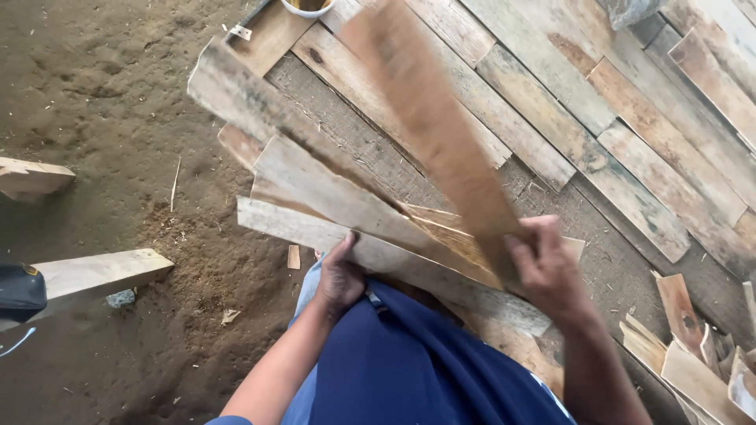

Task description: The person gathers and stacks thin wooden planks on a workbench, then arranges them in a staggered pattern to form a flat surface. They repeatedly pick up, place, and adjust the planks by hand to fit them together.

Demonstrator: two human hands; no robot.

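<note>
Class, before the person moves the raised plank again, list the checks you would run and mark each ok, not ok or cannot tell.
1. Right hand grips the raised plank: ok.
2. Left hand steadies the stack of planks: ok.
3. Raised plank sharp enough to judge its surface: not ok, blurred.
4. Nails or splinters in the planks: cannot tell.
5. White cup out of the plank's way: cannot tell.

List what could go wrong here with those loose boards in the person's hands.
1. The right hand grips one long board by its near end alone, and the board looks blurred; it could swing or slip out.
2. The left hand presses bare on the rough edges of the fanned boards across the lap, so splinters seem likely.
3. That fanned stack is uneven and could slide off onto the dirt floor.
</note>
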